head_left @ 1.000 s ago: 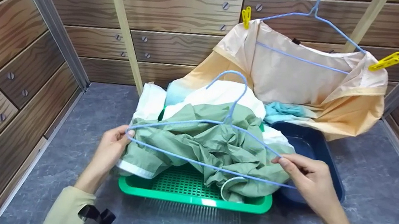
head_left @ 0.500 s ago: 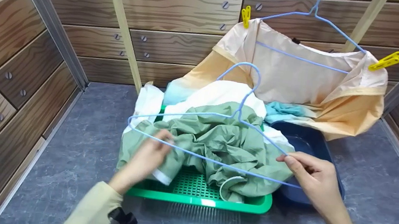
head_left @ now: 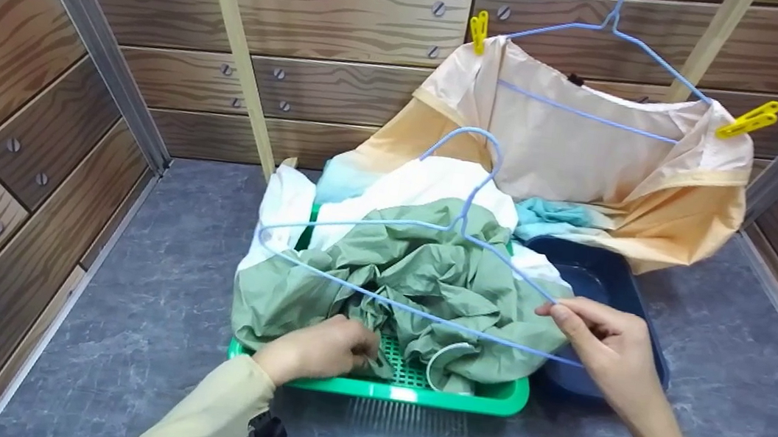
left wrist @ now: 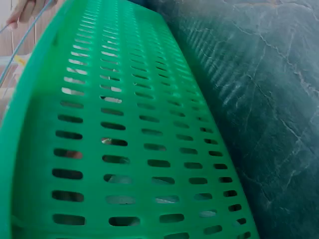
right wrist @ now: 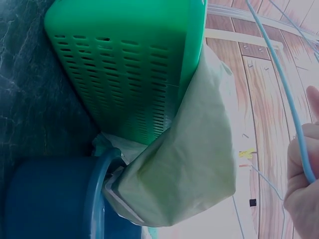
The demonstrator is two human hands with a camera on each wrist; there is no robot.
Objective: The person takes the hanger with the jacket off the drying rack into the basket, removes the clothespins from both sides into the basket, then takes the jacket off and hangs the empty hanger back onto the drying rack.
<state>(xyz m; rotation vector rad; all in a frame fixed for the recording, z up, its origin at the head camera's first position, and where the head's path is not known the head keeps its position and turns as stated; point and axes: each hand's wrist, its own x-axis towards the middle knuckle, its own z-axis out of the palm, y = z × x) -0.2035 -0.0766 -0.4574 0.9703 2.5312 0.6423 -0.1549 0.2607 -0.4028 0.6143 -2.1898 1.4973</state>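
Note:
My right hand (head_left: 604, 341) pinches the right end of a blue wire hanger (head_left: 379, 297) between thumb and fingers. The hanger hovers at a tilt over a crumpled green garment (head_left: 420, 270), its hook toward the back wall. My left hand (head_left: 325, 348) reaches to the near side of the green basket (head_left: 412, 396), fingers curled on a fold of the garment; the fingertips are partly hidden. The left wrist view holds mostly the basket's slotted wall (left wrist: 124, 119). In the right wrist view, a sleeve of the garment (right wrist: 184, 154) hangs over the basket's rim.
White clothing (head_left: 423, 185) lies in the basket behind the green garment. A dark blue basin (head_left: 635, 301) stands to its right. Behind, an orange and beige garment (head_left: 560, 150) hangs on another blue hanger with yellow clothespins (head_left: 748, 120). Wood-patterned walls (head_left: 346, 20) enclose the table.
My left hand has let go of the hanger's left end and moved right and down to the garment at the basket's front. The hanger's hook has shifted right. My right hand keeps its pinch.

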